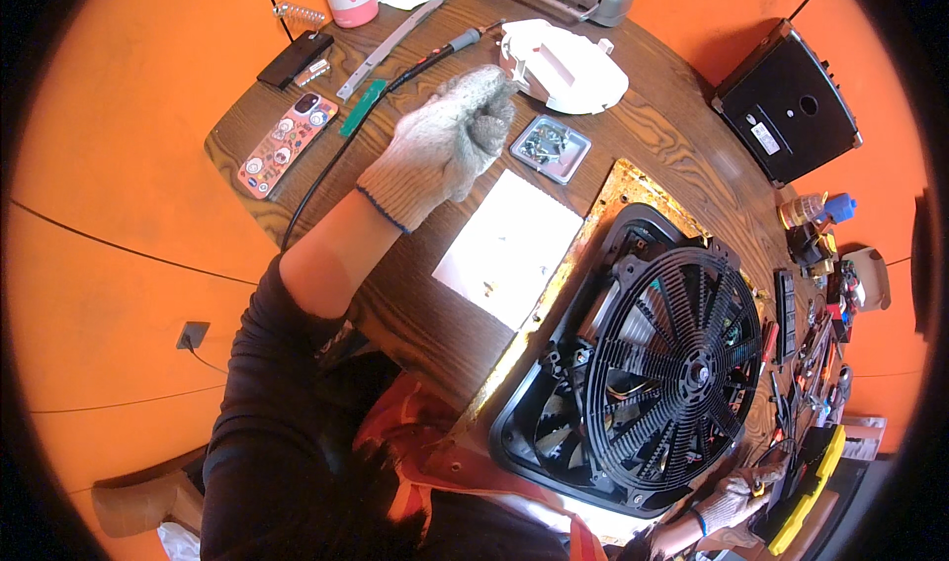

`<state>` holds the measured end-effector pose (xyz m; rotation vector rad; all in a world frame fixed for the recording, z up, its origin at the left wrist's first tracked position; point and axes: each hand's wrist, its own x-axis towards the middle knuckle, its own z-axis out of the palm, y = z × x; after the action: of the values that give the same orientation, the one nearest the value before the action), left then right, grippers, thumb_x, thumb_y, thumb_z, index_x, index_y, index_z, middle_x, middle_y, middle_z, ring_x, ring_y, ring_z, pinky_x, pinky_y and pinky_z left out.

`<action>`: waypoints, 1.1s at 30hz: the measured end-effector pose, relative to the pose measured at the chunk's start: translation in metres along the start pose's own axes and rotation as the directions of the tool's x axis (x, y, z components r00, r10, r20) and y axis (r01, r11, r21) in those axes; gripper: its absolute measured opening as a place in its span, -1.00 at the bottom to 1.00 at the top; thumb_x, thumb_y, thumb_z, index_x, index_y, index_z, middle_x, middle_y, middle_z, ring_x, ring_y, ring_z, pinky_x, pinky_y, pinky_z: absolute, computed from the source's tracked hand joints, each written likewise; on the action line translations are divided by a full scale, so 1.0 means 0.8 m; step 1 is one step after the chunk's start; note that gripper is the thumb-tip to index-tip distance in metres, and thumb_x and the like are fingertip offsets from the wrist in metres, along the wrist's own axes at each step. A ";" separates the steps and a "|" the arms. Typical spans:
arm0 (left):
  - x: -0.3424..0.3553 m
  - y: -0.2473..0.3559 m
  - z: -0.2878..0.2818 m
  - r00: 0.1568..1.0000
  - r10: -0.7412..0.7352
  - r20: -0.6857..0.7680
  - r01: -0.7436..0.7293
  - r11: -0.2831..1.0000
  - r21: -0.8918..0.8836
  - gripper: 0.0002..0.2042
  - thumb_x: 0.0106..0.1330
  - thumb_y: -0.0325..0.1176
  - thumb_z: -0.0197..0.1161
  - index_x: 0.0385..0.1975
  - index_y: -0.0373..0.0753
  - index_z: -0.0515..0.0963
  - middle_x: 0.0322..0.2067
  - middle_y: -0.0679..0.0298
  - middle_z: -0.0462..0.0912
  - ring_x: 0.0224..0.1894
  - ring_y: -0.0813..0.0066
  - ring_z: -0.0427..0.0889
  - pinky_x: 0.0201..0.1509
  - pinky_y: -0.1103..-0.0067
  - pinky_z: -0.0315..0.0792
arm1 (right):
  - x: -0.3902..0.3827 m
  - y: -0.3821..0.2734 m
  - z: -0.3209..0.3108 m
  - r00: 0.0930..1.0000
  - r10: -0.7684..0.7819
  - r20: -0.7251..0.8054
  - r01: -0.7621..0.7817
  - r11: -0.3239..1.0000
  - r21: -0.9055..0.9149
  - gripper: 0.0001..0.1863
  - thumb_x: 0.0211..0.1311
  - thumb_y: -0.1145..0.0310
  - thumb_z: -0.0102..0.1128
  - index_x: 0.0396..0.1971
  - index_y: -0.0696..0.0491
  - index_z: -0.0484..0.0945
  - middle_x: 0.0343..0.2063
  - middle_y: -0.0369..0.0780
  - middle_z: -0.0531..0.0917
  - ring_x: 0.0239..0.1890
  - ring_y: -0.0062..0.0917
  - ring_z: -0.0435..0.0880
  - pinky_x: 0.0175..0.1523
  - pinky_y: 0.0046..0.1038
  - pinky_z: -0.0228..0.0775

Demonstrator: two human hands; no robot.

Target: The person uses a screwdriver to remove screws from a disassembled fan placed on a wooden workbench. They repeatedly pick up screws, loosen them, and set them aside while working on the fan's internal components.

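Observation:
My left hand (455,131), in a pale knit glove, is raised over the far part of the table with its fingers curled closed. Whatever those fingers hold, if anything, is hidden. Close by its fingertips lies a white plastic housing (563,72), and below that a small tray of screws (552,149). Down at the lower right, my gloved right hand (730,505) has its fingers bent around something with a bit of yellow, too small to make out. Between the hands, a round black fan grille (682,363) rests on a black fan unit set in a rusty metal frame (494,378).
A white sheet (509,250) lies beside the frame. Left of it are a phone in a pink case (287,146) and a black cable (346,146). Several tools (820,353) crowd the right side, near a yellow-and-black object (811,487). A black box (788,106) stands beyond.

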<state>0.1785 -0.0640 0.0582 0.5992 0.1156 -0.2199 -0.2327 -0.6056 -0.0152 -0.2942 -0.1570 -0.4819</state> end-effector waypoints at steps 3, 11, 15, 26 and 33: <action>-0.001 -0.004 -0.002 0.998 0.051 0.033 -0.054 0.996 0.076 -0.80 0.54 -0.36 0.15 -0.04 -0.37 0.54 -0.21 0.19 0.63 -0.43 0.62 0.50 -0.37 0.76 0.47 | 0.002 0.001 0.004 1.000 0.009 0.010 -0.009 1.000 0.004 -0.45 0.36 0.27 0.21 0.35 -0.08 0.44 0.03 -0.39 0.59 -0.32 -0.74 0.41 -0.23 -0.64 0.27; 0.008 -0.005 -0.023 0.975 -0.081 0.209 0.101 0.991 -0.087 -0.74 0.53 -0.39 0.11 0.10 -0.37 0.49 -0.09 0.07 0.67 -0.16 0.32 0.73 -0.09 0.54 0.71 | -0.007 0.005 0.016 0.999 0.034 0.010 -0.034 0.999 -0.004 -0.47 0.39 0.19 0.20 0.32 -0.06 0.46 -0.05 -0.37 0.59 -0.34 -0.73 0.41 -0.25 -0.63 0.29; 0.004 -0.008 -0.024 0.931 -0.052 0.361 0.051 0.999 0.013 -0.76 0.52 -0.46 0.09 0.09 -0.38 0.53 -0.02 0.07 0.68 -0.08 0.36 0.73 0.03 0.53 0.68 | -0.010 0.007 0.019 0.999 0.041 0.005 -0.041 0.997 -0.059 -0.50 0.43 0.08 0.18 0.27 -0.04 0.50 -0.18 -0.34 0.57 -0.40 -0.75 0.36 -0.30 -0.61 0.23; 0.036 -0.008 -0.048 0.810 -0.159 0.565 0.221 0.974 -0.043 -0.85 0.49 -0.40 0.17 -0.07 -0.30 0.58 -0.07 0.09 0.66 0.06 0.24 0.66 0.25 0.37 0.58 | 0.012 0.048 0.023 0.875 -0.480 -0.054 0.283 0.599 -0.749 -0.53 0.44 -0.04 0.14 0.05 0.06 0.57 -0.18 -0.27 0.64 -0.39 -0.60 0.51 -0.33 -0.51 0.39; -0.015 0.003 0.001 0.834 -0.163 0.528 0.279 0.949 -0.147 -0.79 0.45 -0.34 0.24 -0.08 -0.36 0.61 0.05 -0.03 0.63 0.15 0.13 0.62 0.27 0.25 0.56 | 0.035 0.076 0.063 0.703 -0.691 -0.165 0.360 0.547 -0.756 -0.50 0.41 -0.15 0.15 -0.09 0.04 0.63 -0.43 -0.34 0.66 -0.54 -0.57 0.51 -0.52 -0.51 0.38</action>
<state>0.1676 -0.0606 0.0623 0.2885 -0.3069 -0.5809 -0.1836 -0.5506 0.0238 -0.8697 0.4333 -1.2434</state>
